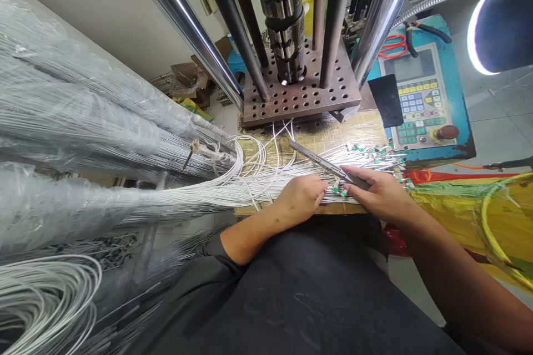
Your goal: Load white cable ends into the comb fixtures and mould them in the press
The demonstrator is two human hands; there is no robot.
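Observation:
My right hand (377, 191) grips one end of a long dark metal bar (318, 160) with small notches along it; the bar slants up and left over the table. My left hand (303, 195) is closed just beside it, its fingertips pinching thin white cable near a few green-tipped ends (339, 191) that show between the two hands. Exactly how many cables it holds is hidden by the fingers. Beneath the hands runs a thick bundle of white cables (216, 191), spread across the tabletop. Many more green-tipped ends (375, 151) lie beyond my right hand.
Behind the table stands a press with a perforated metal plate (300, 100) and upright rods (333, 16). A control panel (425, 100) at the right carries pliers (416, 36) and a black phone-like slab (386, 100). Plastic-wrapped cable bundles (75, 116) fill the left; a lamp (499, 22) shines at right.

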